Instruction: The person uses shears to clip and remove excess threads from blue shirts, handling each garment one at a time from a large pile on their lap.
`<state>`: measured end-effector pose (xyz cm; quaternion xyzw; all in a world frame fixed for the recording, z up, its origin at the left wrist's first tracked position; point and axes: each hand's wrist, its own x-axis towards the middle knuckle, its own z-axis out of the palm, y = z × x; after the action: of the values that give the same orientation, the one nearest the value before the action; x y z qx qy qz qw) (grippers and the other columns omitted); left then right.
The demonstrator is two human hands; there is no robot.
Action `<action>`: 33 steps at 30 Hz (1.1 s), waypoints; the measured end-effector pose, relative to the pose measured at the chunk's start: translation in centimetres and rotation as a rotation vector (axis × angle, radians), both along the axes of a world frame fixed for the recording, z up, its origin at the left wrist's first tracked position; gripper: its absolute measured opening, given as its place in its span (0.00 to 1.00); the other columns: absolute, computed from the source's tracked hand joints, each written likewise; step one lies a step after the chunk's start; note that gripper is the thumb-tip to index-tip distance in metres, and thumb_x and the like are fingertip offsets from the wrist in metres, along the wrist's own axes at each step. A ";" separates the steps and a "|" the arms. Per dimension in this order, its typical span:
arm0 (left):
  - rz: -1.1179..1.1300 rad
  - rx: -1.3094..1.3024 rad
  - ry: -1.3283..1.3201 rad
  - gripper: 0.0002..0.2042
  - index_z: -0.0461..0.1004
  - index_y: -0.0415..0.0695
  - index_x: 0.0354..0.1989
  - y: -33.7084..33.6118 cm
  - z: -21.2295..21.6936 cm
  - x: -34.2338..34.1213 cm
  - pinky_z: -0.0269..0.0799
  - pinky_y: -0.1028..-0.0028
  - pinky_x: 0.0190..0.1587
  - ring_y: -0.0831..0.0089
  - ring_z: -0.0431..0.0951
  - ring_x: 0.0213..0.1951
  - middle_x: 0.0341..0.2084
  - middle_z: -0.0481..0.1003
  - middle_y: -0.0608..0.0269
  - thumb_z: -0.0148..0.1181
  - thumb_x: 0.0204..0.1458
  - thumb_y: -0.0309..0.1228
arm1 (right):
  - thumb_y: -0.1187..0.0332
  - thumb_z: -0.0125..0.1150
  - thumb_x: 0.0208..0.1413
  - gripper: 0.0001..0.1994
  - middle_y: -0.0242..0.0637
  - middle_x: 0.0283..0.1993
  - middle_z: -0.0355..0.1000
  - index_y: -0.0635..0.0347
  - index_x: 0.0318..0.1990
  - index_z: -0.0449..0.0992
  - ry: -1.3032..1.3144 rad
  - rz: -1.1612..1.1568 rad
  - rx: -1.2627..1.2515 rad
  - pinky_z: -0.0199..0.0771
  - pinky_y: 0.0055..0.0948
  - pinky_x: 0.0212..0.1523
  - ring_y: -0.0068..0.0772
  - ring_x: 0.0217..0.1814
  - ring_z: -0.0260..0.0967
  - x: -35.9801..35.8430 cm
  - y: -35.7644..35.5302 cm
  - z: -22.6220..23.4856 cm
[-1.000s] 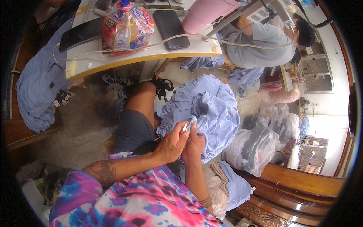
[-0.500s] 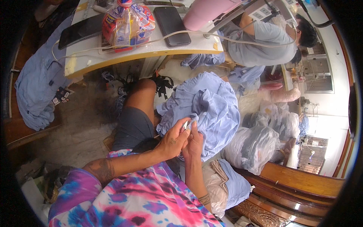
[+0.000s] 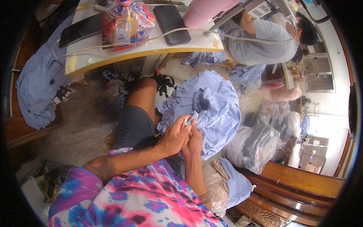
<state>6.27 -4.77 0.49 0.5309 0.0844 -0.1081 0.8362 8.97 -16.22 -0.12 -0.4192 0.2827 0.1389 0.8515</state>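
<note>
A light-blue cloth garment [image 3: 217, 109] lies bunched in a large heap in front of me, beside my bare knee. Both hands meet at its near edge. My left hand [image 3: 172, 140] is closed around a small silver metal tool, which looks like thread snips [image 3: 185, 122]; most of it is hidden in the fingers. Pressed up beside it, my right hand [image 3: 193, 142] pinches a fold of the garment, its thumb pointing up along the cloth. The tool's tip is close to that pinched fold.
On the white table [image 3: 85, 60] are a bagged loaf of bread [image 3: 128, 26], dark phones [image 3: 172, 24], a pink tumbler [image 3: 206, 13] and a cable. Plastic-wrapped bundles [image 3: 253, 147] and folded clothes [image 3: 236, 181] lie at right. Another person [image 3: 261, 41] sits beyond.
Both hands stay together at the garment's edge, with only a very slight shift of the fingers. The garment lies almost as before.
</note>
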 end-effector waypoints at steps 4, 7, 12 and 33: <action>0.004 0.102 0.007 0.19 0.67 0.37 0.63 0.4 1.0 0.5 0.73 0.69 0.35 0.71 0.75 0.28 0.28 0.75 0.58 0.47 0.68 0.35 | 0.64 0.65 0.66 0.10 0.35 0.35 0.78 0.62 0.39 0.78 -0.004 -0.020 0.082 0.82 0.26 0.33 0.27 0.34 0.78 0.2 -0.7 -0.9; 0.064 0.229 -0.081 0.19 0.68 0.37 0.61 0.6 1.1 0.2 0.75 0.66 0.39 0.66 0.79 0.32 0.32 0.78 0.53 0.48 0.68 0.37 | 0.65 0.65 0.66 0.09 0.34 0.36 0.78 0.62 0.40 0.78 -0.014 0.006 0.085 0.83 0.28 0.36 0.28 0.35 0.79 -0.1 -0.6 -0.7; 0.113 0.162 -0.089 0.17 0.71 0.37 0.57 0.0 -0.5 -0.1 0.69 0.71 0.33 0.75 0.72 0.30 0.28 0.73 0.63 0.49 0.68 0.36 | 0.66 0.65 0.66 0.08 0.36 0.39 0.79 0.63 0.43 0.77 -0.058 0.047 0.055 0.83 0.28 0.39 0.28 0.38 0.79 -0.5 -0.8 -0.2; 0.073 0.065 0.035 0.15 0.71 0.41 0.51 5.0 2.8 2.9 0.61 0.79 0.15 0.84 0.62 0.15 0.20 0.64 0.72 0.53 0.69 0.41 | 0.73 0.65 0.63 0.11 0.39 0.51 0.78 0.63 0.52 0.76 0.041 0.032 0.206 0.77 0.34 0.46 0.35 0.48 0.75 -3.3 -6.5 -4.1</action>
<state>9.13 0.21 3.30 0.5524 0.1217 -0.0842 0.8204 5.68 -22.71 -4.21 -0.3310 0.2776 0.1893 0.8818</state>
